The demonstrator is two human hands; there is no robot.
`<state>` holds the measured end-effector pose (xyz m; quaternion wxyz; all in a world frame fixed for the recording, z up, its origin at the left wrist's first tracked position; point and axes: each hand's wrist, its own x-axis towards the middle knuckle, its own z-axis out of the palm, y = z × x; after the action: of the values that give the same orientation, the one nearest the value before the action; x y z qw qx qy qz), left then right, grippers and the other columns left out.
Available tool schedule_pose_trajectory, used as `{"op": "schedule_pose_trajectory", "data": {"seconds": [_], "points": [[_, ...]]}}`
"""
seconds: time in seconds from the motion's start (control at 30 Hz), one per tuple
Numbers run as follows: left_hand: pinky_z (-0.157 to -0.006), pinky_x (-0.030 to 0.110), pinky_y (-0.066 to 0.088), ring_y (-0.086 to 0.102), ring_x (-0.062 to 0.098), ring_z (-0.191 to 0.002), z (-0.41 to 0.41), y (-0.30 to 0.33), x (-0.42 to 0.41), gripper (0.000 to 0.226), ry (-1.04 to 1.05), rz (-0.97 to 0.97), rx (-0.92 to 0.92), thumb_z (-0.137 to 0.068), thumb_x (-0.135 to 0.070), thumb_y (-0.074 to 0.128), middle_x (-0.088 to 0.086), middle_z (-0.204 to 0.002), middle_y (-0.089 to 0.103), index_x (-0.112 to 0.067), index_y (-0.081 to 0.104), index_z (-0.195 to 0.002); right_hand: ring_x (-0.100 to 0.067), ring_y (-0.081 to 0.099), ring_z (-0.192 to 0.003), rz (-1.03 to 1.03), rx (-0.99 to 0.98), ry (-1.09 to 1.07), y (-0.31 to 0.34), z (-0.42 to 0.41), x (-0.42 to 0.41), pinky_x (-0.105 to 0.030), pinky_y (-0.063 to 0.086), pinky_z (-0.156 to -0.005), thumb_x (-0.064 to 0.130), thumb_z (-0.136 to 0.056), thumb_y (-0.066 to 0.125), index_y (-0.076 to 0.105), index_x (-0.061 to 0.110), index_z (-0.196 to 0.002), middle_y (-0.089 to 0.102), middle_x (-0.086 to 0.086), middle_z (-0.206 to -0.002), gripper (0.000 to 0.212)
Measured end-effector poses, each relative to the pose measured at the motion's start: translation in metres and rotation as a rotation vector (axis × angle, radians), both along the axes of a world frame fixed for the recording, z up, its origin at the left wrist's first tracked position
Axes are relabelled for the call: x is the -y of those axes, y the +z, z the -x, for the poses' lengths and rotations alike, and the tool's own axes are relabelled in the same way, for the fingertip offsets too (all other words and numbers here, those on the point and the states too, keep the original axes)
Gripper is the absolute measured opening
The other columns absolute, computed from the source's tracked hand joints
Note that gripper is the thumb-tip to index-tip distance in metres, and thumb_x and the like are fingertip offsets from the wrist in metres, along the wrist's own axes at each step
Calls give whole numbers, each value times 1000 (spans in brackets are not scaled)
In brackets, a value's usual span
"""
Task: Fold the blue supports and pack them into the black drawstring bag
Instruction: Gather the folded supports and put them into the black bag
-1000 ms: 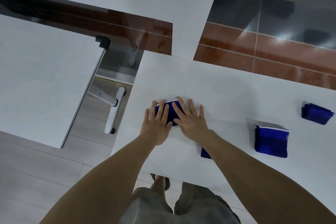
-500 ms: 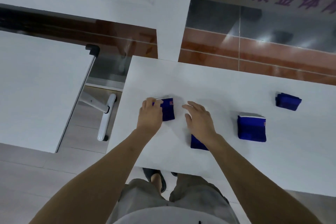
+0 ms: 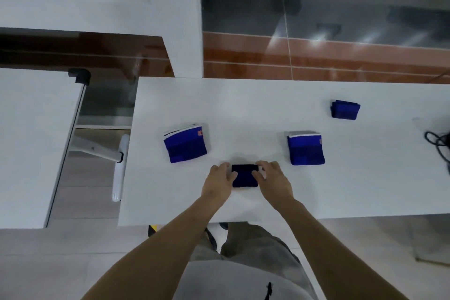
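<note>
Right now both hands meet over a small, dark navy fabric support lying near the front edge of the long white table. The left hand pinches its nine o'clock edge, thumb on top, and the right hand pinches the three o'clock edge the same way, so each hand is clamped on the cloth. Gripping both ends at once looks like a way to keep the piece square while it is doubled over or lifted.

Three other supports sit apart on the table. A folded bright blue support with white trim lies at ten o'clock from the hands, set aside, probably so the middle stays free for working. A matching folded blue support with a grey-white upper edge rests at two o'clock. A smaller folded dark blue support lies farther out, also toward two o'clock, well apart from the rest.

At the far three o'clock edge of the view a black cord loop shows; it may belong to the black drawstring bag, though the bag's body is out of view. Judging from this, folding is nearly done and packing has not begun
</note>
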<state>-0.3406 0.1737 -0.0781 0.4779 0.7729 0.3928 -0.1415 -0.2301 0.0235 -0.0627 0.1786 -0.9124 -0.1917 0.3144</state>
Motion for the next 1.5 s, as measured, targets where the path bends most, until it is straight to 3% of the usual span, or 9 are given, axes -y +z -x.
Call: {"op": "schedule_pose_trajectory", "data": {"seconds": [0.33,0.47,0.7,0.83,0.9,0.97,1.17,1.37,1.5], "points": [[-88,26,47,58,20,-100,-6,-7,16,38,17,-24,19,-107,-28,47,13,-125,54,-19,50,-144,-20,61,-102,-104,-71,-106,-16,21,11,-34,55,-91,30,-102,57,45,25,-147,51,-1,-128,46],[-93,33,55,64,22,-105,-5,-10,16,34,51,64,46,-102,-23,57,12,-125,61,-17,56,-136,-20,63,-99,-143,-111,-185,-19,24,9,-29,54,-86,24,-100,63,53,18,-135,51,-2,-125,37],[-91,29,52,63,22,-108,-3,-1,21,33,67,92,48,-101,-21,60,7,-125,64,-13,55,-133,-16,66,-94,-238,-222,-378,-13,28,15,-20,51,-72,14,-97,66,57,21,-120,66,0,-111,26],[-90,30,53,63,20,-104,-9,9,27,32,124,152,83,-102,-21,59,5,-123,66,-14,55,-132,-10,67,-88,-379,-267,-486,2,25,22,-17,52,-69,11,-96,67,59,20,-120,67,2,-109,26],[-93,38,57,66,21,-101,-15,15,31,31,167,200,138,-100,-20,61,6,-118,68,-16,56,-130,-15,68,-91,-467,-275,-518,13,18,27,-20,55,-71,9,-95,68,60,20,-119,67,-1,-111,28],[-93,45,58,67,20,-100,-24,22,33,28,173,221,199,-98,-19,63,4,-111,69,-22,57,-126,-22,69,-95,-554,-281,-545,24,8,33,-25,59,-73,7,-94,69,58,23,-117,65,-2,-111,30],[-96,40,57,70,22,-100,-73,46,46,40,182,302,294,-96,-24,65,7,-105,72,-44,56,-130,-16,68,-86,-676,-263,-482,49,-48,54,-21,56,-70,3,-91,73,62,16,-109,64,4,-94,25],[-83,35,60,72,23,-92,-142,69,91,23,263,234,329,-98,-28,64,6,-95,75,-34,62,-120,-23,72,-98,-695,-335,-394,62,-135,94,-37,64,-79,5,-90,75,67,17,-114,71,-6,-109,28],[-75,38,62,73,27,-88,-186,77,120,17,316,240,318,-98,-29,63,8,-92,74,-37,62,-113,-20,72,-91,-655,-325,-332,65,-188,116,-32,63,-70,10,-91,74,65,25,-108,71,-1,-107,24]]}}
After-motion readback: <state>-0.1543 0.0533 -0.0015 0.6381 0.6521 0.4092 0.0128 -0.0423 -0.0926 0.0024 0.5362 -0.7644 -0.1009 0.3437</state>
